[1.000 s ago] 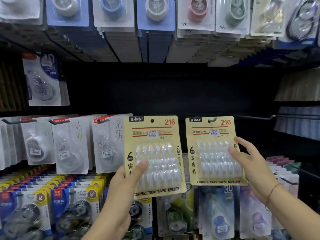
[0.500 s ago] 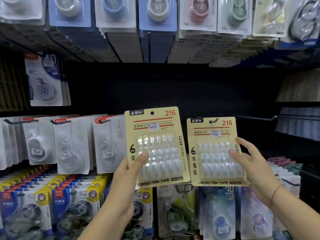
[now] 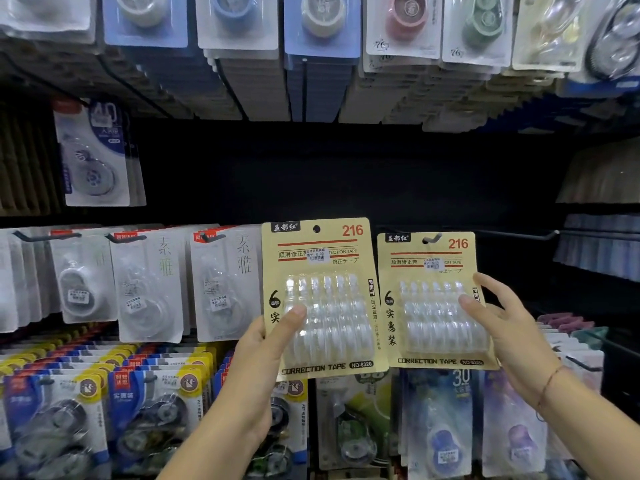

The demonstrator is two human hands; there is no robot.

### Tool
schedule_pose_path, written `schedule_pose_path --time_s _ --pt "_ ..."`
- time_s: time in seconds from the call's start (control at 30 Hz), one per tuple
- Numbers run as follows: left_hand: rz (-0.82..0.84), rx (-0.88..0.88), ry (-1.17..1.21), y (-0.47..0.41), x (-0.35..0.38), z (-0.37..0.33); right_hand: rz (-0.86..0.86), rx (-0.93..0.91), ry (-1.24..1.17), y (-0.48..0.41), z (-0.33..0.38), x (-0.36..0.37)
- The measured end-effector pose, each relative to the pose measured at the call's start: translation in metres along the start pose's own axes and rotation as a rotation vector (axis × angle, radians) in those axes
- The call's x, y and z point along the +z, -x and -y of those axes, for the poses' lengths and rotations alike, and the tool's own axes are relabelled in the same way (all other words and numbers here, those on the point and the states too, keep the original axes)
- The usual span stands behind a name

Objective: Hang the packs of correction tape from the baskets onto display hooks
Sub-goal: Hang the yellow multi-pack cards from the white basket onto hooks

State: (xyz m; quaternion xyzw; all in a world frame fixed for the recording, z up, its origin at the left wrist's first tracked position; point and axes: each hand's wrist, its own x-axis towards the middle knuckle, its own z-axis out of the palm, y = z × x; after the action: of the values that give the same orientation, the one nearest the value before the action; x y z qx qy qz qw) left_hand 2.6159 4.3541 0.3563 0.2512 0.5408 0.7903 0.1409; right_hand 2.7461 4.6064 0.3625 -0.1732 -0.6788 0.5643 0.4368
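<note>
Head view, yellow pack (image 3: 322, 265) upright, long axis vertical

Dark display wall (image 3: 346, 174), metal hooks (image 3: 519, 234), hanging white blister packs (image 3: 149, 289), yellow correction tape pack (image 3: 429, 317) on hook

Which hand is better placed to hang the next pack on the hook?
Left. The left hand grips the loose pack, hole free, beside the hook; the right hand holds the hung pack.

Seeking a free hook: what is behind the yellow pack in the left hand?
Below the yellow pack, a green tape pack peeks out; the hang hole shows only dark. Any hook behind it is covered.
</note>
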Motion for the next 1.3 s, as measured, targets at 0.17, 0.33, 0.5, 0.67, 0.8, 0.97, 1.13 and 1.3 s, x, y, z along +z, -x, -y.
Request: schedule_pose_path --time_s 0.17,0.33,0.5,0.67,0.8,0.97,1.13,1.3 --pt "-0.019 -0.005 0.021 -0.003 -0.007 0.007 0.004 -0.005 -0.007 0.0 -0.001 0.001" --pt "-0.039 -0.015 -0.008 -0.012 -0.009 0.015 -0.003 -0.02 0.005 -0.003 -0.003 0.002" --pt "-0.03 -0.028 -0.054 -0.051 0.0 0.02 0.015 -0.031 0.108 -0.03 -0.016 0.009" --pt "-0.105 -0.075 -0.14 -0.104 0.006 0.042 0.063 -0.004 0.194 -0.073 -0.031 0.028" --pt "0.0 -0.12 -0.211 -0.153 0.005 0.06 0.073 0.005 0.294 -0.108 -0.046 0.043" --pt "-0.014 -0.165 -0.28 -0.215 0.001 0.066 0.091 0.016 0.366 -0.156 -0.068 0.055" --pt "-0.145 -0.053 -0.426 -0.256 -0.007 0.08 0.097 0.027 0.398 -0.194 -0.086 0.07" --pt "-0.226 0.033 -0.468 -0.278 -0.013 0.101 0.092 0.009 0.422 -0.216 -0.101 0.078"
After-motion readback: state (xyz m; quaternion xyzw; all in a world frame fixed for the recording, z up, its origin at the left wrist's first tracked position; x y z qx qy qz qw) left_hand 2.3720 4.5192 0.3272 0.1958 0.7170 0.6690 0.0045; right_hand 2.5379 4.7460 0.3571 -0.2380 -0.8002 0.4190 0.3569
